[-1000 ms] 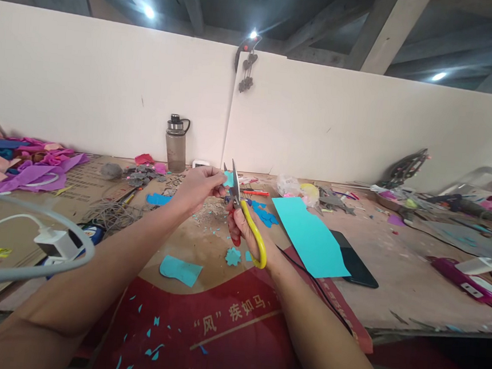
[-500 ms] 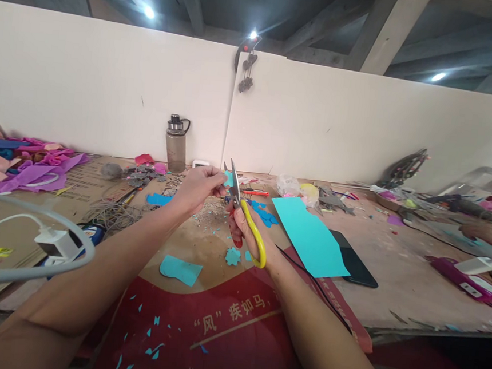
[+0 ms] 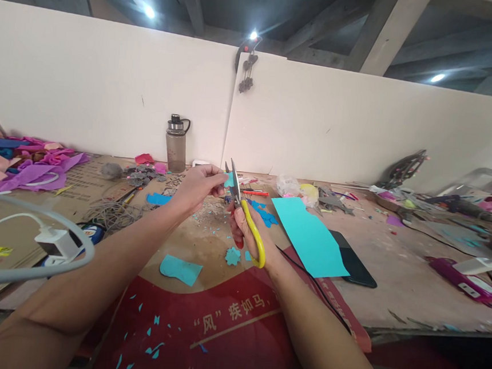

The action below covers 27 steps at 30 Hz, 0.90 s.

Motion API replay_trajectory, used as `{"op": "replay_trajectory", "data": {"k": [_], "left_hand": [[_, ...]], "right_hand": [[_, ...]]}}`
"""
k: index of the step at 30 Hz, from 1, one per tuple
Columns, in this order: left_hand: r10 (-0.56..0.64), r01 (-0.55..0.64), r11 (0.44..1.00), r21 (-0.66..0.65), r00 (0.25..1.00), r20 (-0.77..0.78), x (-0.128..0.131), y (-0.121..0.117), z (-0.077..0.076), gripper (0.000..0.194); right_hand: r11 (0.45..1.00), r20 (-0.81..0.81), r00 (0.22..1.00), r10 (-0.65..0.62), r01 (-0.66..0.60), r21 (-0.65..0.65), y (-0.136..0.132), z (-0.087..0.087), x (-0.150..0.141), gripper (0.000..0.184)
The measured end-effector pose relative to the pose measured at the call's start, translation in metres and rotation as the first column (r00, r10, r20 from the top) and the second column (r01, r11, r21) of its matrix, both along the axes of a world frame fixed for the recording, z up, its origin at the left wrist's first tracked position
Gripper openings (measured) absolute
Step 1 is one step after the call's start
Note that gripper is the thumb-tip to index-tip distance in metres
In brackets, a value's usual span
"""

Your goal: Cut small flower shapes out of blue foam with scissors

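Observation:
My left hand [image 3: 204, 185] pinches a small turquoise piece of paper or felt [image 3: 229, 179] between thumb and fingertips. My right hand [image 3: 245, 224] is closed round the yellow handles of a pair of scissors [image 3: 252, 234], whose parted blades point up and away beside that piece. Below my hands on the cardboard lies a turquoise flower-shaped cutout [image 3: 233, 256] with a small scrap by it. A larger turquoise offcut [image 3: 181, 270] lies nearer to me on the left. To the right, a big turquoise sheet [image 3: 310, 239] partly covers a dark flat tablet-like thing [image 3: 357, 262].
A water bottle [image 3: 176, 145] stands against the white partition [image 3: 108, 80]. Tangled grey wire [image 3: 116, 214] and a white charger [image 3: 57, 245] lie left. Blue cut pieces [image 3: 264, 214] sit behind my right hand. Turquoise snippets litter the red cardboard [image 3: 215, 342]. A magenta device [image 3: 465, 279] lies far right.
My hands and the scissors stay almost still, with the turquoise piece shifting slightly. At the far right, another person's hand came into view and has mostly withdrawn to the edge.

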State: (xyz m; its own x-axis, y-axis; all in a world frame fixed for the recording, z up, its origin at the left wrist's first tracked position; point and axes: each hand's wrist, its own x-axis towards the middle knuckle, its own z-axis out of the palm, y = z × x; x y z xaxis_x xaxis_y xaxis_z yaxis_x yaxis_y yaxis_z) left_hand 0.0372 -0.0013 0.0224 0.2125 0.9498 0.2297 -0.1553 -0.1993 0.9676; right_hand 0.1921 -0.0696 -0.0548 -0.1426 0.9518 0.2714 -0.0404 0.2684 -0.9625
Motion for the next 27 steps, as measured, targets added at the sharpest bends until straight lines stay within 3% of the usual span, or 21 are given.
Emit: {"op": "replay_trajectory", "data": {"k": [6,27], "left_hand": [[-0.016,0.016,1.000,-0.025,1.000,0.006,0.0011,-0.0041,0.0008,0.020],[-0.139,0.136,0.990,-0.037,0.988,-0.064,0.0068,-0.0083,-0.0085,0.024]], "right_hand": [[1.000,-0.068,0.998,-0.016,0.014,-0.017,-0.0032,0.0013,-0.0027,0.069],[0.997,-0.060,0.996,-0.064,0.066,0.044,-0.0004,-0.0017,-0.0020,0.067]]}}
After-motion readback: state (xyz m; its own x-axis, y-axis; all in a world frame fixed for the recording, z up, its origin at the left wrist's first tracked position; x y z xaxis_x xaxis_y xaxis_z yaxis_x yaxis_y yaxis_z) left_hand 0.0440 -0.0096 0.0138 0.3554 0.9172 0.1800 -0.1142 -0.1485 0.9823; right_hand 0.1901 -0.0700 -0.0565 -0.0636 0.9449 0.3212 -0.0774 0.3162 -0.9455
